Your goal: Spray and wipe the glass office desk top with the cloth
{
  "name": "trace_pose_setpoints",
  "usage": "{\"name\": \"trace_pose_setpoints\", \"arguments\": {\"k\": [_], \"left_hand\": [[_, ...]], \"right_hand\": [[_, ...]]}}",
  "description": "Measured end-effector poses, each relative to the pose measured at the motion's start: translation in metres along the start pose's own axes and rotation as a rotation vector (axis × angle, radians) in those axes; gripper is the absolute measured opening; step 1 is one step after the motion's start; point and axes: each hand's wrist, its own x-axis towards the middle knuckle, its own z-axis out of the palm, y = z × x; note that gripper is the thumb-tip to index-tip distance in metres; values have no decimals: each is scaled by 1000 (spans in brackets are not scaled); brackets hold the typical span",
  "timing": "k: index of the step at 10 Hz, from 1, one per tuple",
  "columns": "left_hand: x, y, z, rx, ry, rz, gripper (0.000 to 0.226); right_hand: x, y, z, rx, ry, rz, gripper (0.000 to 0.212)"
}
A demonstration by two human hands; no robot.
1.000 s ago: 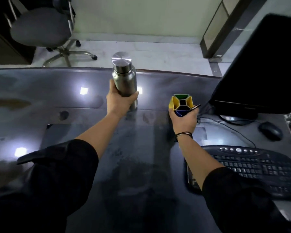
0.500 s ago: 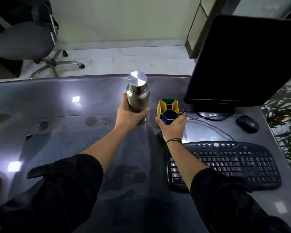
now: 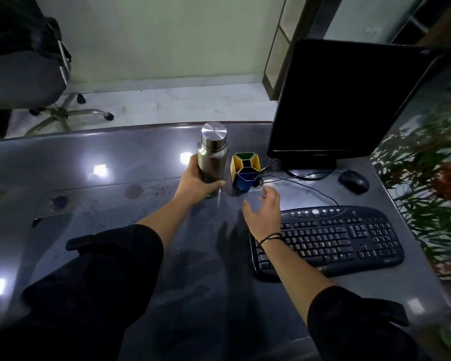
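Note:
The dark glass desk top [image 3: 115, 199] spreads across the view, smeared and reflecting ceiling lights. My left hand [image 3: 195, 182] is wrapped around a steel water bottle [image 3: 212, 155] that stands upright near the far edge. Just right of the bottle stands a yellow, green and blue pen holder [image 3: 245, 170]. My right hand [image 3: 264, 212] hovers open a little in front of the holder, apart from it, with fingers spread. No cloth or spray bottle is in view.
A black keyboard [image 3: 331, 238] lies at the right, a mouse [image 3: 354, 181] and cables behind it, and a dark monitor [image 3: 344, 100] at the back right. Plants [image 3: 432, 191] line the right edge. An office chair [image 3: 24, 79] stands beyond the desk at the left.
My right hand has let go of the pen holder and drawn back toward me, open. The bottle, still held by my left hand, now stands beside the holder. The view swung right.

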Motion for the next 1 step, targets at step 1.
{"name": "trace_pose_setpoints", "arguments": {"k": [1], "left_hand": [[-6,-15,-6,102,-48,-48,95]], "right_hand": [[-14,-9,-13,49,0,-40,45]]}}
